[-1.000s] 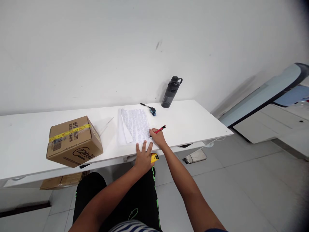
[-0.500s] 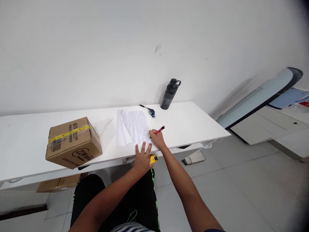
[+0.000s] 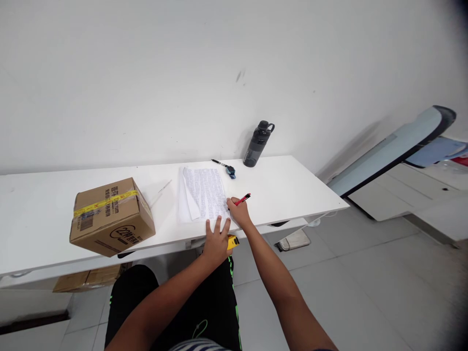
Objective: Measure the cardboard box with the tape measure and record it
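Observation:
My right hand [image 3: 239, 212] is closed around a red pen [image 3: 243, 199] with a black end, at the right edge of a sheet of paper [image 3: 204, 187]. Dense lines of writing cover the sheet, and its left side is folded over. The pen's tip is mostly hidden by my fingers. My left hand [image 3: 216, 245] lies with fingers spread, the fingertips on the lower edge of the paper. A yellow and black object [image 3: 233, 242] shows beside it at the table's front edge, partly covered by that hand; its kind is unclear.
A taped cardboard box [image 3: 109, 214] stands on the white table [image 3: 285, 190] to the left. Behind the paper lie a black pen [image 3: 218, 162] and a small dark blue item [image 3: 230, 171], perhaps a watch. A dark water bottle [image 3: 258, 144] stands near the wall.
The right hand and the red pen have shifted very slightly along the paper's right edge. My left hand stays in place, and the view has tilted a little.

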`<state>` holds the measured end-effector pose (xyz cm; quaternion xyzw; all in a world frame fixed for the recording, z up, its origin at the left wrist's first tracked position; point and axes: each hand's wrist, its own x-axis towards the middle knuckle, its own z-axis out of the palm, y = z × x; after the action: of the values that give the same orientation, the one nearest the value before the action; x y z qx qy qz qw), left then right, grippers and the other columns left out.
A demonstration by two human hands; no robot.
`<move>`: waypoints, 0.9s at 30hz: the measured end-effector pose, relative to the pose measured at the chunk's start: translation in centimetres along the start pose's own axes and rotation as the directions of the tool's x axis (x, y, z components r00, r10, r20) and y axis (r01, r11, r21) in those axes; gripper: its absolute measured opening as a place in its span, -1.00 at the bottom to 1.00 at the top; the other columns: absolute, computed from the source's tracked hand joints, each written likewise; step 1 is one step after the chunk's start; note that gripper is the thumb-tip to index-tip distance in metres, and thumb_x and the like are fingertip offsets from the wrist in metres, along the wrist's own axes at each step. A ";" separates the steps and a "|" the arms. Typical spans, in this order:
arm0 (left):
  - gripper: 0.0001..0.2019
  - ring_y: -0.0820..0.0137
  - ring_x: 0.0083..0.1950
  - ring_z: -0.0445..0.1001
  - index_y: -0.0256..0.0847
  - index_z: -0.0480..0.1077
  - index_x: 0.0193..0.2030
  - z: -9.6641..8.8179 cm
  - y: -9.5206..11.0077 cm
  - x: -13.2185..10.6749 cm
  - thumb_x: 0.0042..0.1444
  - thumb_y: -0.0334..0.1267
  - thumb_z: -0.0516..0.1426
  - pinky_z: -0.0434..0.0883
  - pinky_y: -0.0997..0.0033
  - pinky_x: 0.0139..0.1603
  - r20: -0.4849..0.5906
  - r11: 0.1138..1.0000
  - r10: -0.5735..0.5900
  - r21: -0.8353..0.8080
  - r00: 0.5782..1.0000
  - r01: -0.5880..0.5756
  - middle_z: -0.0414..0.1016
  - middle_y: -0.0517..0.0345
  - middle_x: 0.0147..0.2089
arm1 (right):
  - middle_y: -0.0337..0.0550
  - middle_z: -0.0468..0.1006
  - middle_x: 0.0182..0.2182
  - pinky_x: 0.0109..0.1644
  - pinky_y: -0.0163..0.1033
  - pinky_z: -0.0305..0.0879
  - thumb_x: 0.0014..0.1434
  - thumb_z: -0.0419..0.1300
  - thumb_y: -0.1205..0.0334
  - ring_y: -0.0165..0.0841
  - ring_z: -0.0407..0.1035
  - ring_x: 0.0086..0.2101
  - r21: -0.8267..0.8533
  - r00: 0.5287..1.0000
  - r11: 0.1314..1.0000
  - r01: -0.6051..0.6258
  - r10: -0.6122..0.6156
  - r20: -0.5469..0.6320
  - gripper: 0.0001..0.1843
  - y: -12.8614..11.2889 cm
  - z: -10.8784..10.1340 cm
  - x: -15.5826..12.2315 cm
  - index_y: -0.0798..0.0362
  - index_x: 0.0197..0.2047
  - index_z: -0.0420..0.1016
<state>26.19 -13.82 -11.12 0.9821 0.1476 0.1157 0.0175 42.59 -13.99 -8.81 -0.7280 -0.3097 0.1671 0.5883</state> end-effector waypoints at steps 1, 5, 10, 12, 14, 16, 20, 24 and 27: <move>-0.59 -0.19 0.44 -0.11 -0.14 0.53 0.01 0.0 0.0 0.0 0.04 -0.03 0.22 -0.20 -0.46 0.34 0.000 1.000 -0.001 -0.002 1.000 0.001 0.01 0.07 0.46 | -0.38 0.12 -0.69 -0.47 -0.30 0.03 0.08 0.08 0.09 -0.45 0.03 -0.57 -0.004 1.000 1.000 -0.004 0.004 -0.010 -0.62 0.0 0.0 0.0 -0.03 -0.65 0.02; -0.57 -0.20 0.44 -0.12 -0.12 0.52 0.03 0.1 0.0 0.0 0.03 -0.04 0.23 -0.22 -0.45 0.34 0.000 1.000 -0.002 -0.012 1.000 0.002 0.00 0.09 0.46 | -0.39 0.12 -0.70 -0.47 -0.30 0.04 0.07 0.09 0.09 -0.45 0.03 -0.57 -0.018 1.000 1.000 -0.015 0.015 -0.004 -0.62 -0.2 -0.1 0.0 -0.03 -0.66 0.04; -0.57 -0.20 0.45 -0.13 -0.09 0.52 0.03 0.2 0.0 -0.1 0.02 -0.02 0.24 -0.23 -0.41 0.36 -0.008 1.000 -0.004 0.003 1.000 0.004 -0.01 0.11 0.47 | -0.38 0.15 -0.69 -0.46 -0.30 0.07 0.08 0.09 0.07 -0.44 0.07 -0.57 -0.031 1.000 1.000 -0.005 0.006 0.009 -0.62 -0.3 -0.3 -0.1 -0.02 -0.66 0.07; -0.56 -0.21 0.45 -0.13 -0.10 0.53 0.03 0.3 -0.1 -0.2 0.02 0.00 0.24 -0.22 -0.42 0.36 -0.012 1.000 0.002 0.019 1.000 -0.001 -0.03 0.11 0.47 | -0.37 0.17 -0.70 -0.45 -0.30 0.07 0.08 0.09 0.08 -0.44 0.08 -0.57 -0.038 1.000 0.999 -0.005 0.005 0.006 -0.62 -0.4 -0.3 -0.1 -0.02 -0.67 0.08; -0.54 -0.21 0.45 -0.14 -0.12 0.52 0.04 0.3 -0.1 -0.3 0.02 0.01 0.23 -0.20 -0.42 0.35 -0.011 0.999 0.015 0.037 1.000 -0.014 -0.04 0.10 0.47 | -0.36 0.17 -0.71 -0.45 -0.29 0.06 0.09 0.09 0.09 -0.43 0.09 -0.57 -0.045 1.000 0.999 -0.008 0.008 -0.010 -0.62 -0.5 -0.4 -0.2 -0.02 -0.67 0.09; -0.52 -0.19 0.45 -0.15 -0.14 0.50 0.06 0.4 -0.1 -0.3 0.04 0.02 0.22 -0.17 -0.42 0.35 -0.004 0.998 0.028 0.053 1.000 -0.028 -0.06 0.09 0.48 | -0.35 0.18 -0.71 -0.46 -0.29 0.05 0.10 0.07 0.08 -0.42 0.09 -0.57 -0.050 0.999 0.999 -0.014 0.012 -0.035 -0.62 -0.6 -0.4 -0.3 -0.02 -0.67 0.10; -0.53 -0.17 0.45 -0.16 -0.14 0.50 0.08 0.4 -0.1 -0.4 0.05 0.00 0.21 -0.15 -0.41 0.35 0.012 0.998 0.026 0.054 1.000 -0.027 -0.08 0.10 0.48 | -0.36 0.17 -0.71 -0.46 -0.29 0.05 0.09 0.10 0.09 -0.43 0.07 -0.58 -0.055 1.000 0.998 -0.012 0.012 -0.012 -0.60 -0.6 -0.4 -0.5 -0.02 -0.68 0.07; -0.53 -0.17 0.45 -0.15 -0.14 0.50 0.07 0.2 -0.3 -0.4 0.04 -0.01 0.22 -0.16 -0.41 0.35 0.011 0.999 0.020 0.038 1.000 -0.021 -0.07 0.08 0.48 | -0.36 0.15 -0.73 -0.47 -0.28 0.05 0.11 0.08 0.07 -0.43 0.06 -0.59 -0.068 1.000 0.998 -0.008 0.006 -0.024 -0.60 -0.6 -0.2 -0.4 -0.02 -0.68 0.08; -0.56 -0.16 0.44 -0.13 -0.13 0.52 0.02 -0.1 -0.2 -0.5 0.02 0.00 0.23 -0.16 -0.41 0.34 0.018 1.000 0.017 0.018 1.000 -0.018 -0.04 0.07 0.47 | -0.33 0.21 -0.72 -0.44 -0.28 0.11 0.12 0.09 0.04 -0.41 0.13 -0.58 -0.075 1.000 0.997 0.023 -0.023 -0.005 -0.58 -0.7 -0.2 -0.3 -0.01 -0.68 0.15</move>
<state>25.64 -13.74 -11.14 0.9845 0.1398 0.1059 0.0090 42.26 -14.25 -8.16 -0.7464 -0.3224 0.1464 0.5634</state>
